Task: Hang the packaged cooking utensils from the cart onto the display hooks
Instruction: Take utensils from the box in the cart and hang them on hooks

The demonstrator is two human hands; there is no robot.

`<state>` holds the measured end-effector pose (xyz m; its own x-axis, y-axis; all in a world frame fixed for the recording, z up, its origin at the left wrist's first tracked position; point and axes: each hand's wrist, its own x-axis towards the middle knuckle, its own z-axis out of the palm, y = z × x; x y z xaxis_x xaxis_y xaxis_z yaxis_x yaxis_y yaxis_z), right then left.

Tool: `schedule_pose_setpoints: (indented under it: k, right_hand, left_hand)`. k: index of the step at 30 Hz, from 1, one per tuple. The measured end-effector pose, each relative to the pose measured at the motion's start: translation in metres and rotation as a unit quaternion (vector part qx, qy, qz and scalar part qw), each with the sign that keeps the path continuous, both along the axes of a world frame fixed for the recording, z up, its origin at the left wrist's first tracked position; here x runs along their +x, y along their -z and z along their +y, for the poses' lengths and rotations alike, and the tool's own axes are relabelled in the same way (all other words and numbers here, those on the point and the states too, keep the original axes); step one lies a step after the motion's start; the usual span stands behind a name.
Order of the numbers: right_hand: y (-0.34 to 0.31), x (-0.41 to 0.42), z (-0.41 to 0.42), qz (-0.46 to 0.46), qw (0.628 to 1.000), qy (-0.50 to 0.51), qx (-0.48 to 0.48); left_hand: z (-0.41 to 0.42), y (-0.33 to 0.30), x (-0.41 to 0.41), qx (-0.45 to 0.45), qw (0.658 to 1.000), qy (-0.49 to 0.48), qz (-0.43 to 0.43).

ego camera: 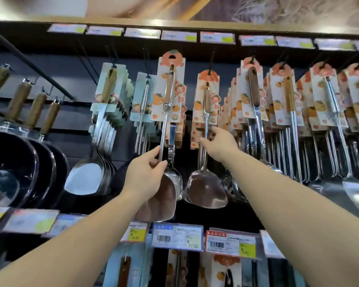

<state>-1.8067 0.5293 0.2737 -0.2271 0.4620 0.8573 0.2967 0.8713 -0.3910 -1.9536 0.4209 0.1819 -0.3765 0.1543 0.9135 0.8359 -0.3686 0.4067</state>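
My left hand (147, 172) grips the steel shaft of a packaged spatula (164, 141) with a wooden handle and an orange-printed card, held upright with the card's hole raised near a black display hook (147, 59). My right hand (220, 146) reaches up and touches the shaft of a second packaged spatula (205, 152) that hangs from its own hook (211, 61). Whether those fingers grip the shaft is hidden.
Teal-carded spatulas (106, 112) hang at the left, beside dark woks with wooden handles (25, 162). Many orange-carded utensils (298, 112) crowd the hooks to the right. Price labels run along the top rail (216, 37) and the lower rail (178, 235).
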Motion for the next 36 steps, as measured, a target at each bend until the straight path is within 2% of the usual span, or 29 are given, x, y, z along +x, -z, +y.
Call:
schedule_pose_setpoints:
  k: [2, 4, 7, 12, 17, 20, 25, 31, 36]
  right_hand:
    - [0.011, -0.003, -0.006, 0.050, 0.998, 0.000, 0.030]
    - [0.022, -0.009, -0.019, 0.073, 0.992, -0.101, -0.004]
    - [0.030, -0.018, -0.040, 0.039, 0.970, -0.226, -0.084]
    - [0.027, -0.025, -0.048, 0.016, 0.989, -0.148, 0.010]
    - [0.022, -0.015, -0.047, 0.003, 0.995, -0.091, 0.045]
    - [0.013, -0.011, -0.037, 0.020, 0.995, -0.098, 0.020]
    - [-0.003, -0.005, -0.019, 0.057, 0.991, -0.103, -0.064]
    - [-0.015, 0.000, -0.010, 0.058, 0.996, -0.049, -0.040]
    - [-0.015, -0.004, -0.006, 0.055, 0.995, -0.057, -0.053]
  left_hand:
    - [0.003, 0.001, 0.002, -0.003, 1.000, 0.012, -0.003]
    - [0.007, 0.001, 0.007, -0.005, 1.000, 0.018, -0.003]
    - [0.012, -0.001, 0.017, -0.010, 1.000, 0.018, 0.018]
    - [0.017, -0.006, 0.031, -0.028, 0.999, 0.010, 0.034]
    - [0.021, -0.013, 0.039, -0.055, 0.997, 0.038, 0.028]
    - [0.020, -0.017, 0.037, -0.077, 0.996, 0.049, -0.002]
    - [0.020, -0.015, 0.015, -0.085, 0.996, 0.001, -0.039]
    - [0.020, -0.011, 0.002, -0.119, 0.991, -0.061, -0.001]
    - [0.018, -0.012, -0.001, -0.144, 0.972, -0.166, 0.078]
